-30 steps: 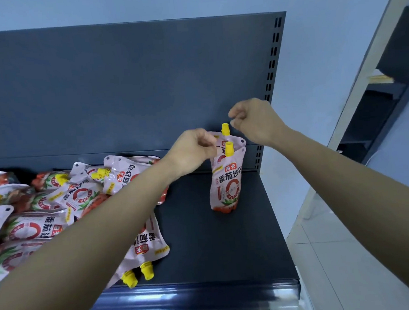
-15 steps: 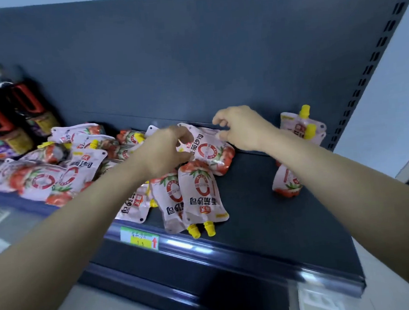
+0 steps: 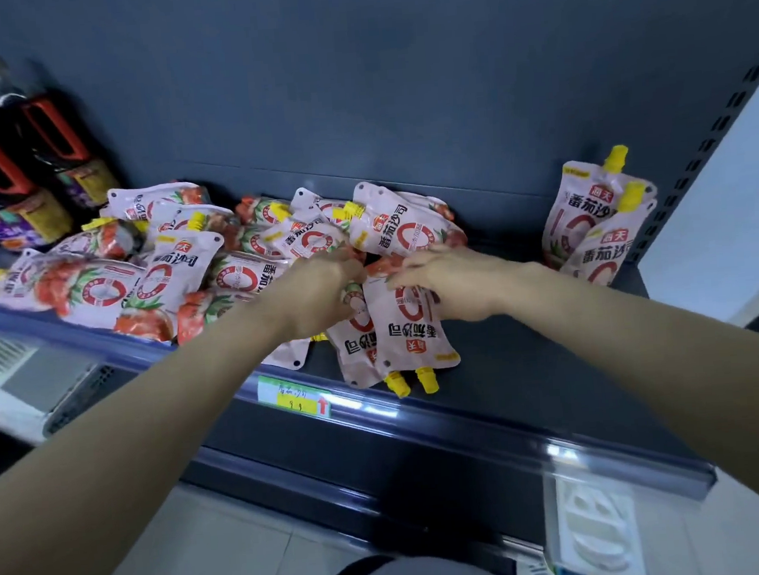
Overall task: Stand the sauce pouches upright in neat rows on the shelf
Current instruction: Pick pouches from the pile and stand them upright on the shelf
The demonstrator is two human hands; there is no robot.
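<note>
Pink tomato sauce pouches with yellow caps lie in a loose pile (image 3: 179, 274) across the left and middle of the dark shelf (image 3: 531, 366). Two pouches stand upright (image 3: 589, 223) at the right end against the back panel. Two more lie flat, caps toward the front edge: a right one (image 3: 416, 329) overlapping a left one (image 3: 353, 352). My left hand (image 3: 319, 291) curls its fingers round the far end of the left flat pouch. My right hand (image 3: 451, 282) rests on the far end of the right flat pouch, fingers stretched leftward.
Dark sauce bottles (image 3: 46, 176) stand at the far left of the shelf. A green and yellow price tag (image 3: 293, 399) sits on the front rail. A perforated upright post (image 3: 717, 129) closes the right end. Bare shelf lies between the flat pouches and the upright pair.
Both hands left the upright pouches at the right, moved left to the pile, then came down onto the two flat pouches near the front edge. The camera swung left and down.
</note>
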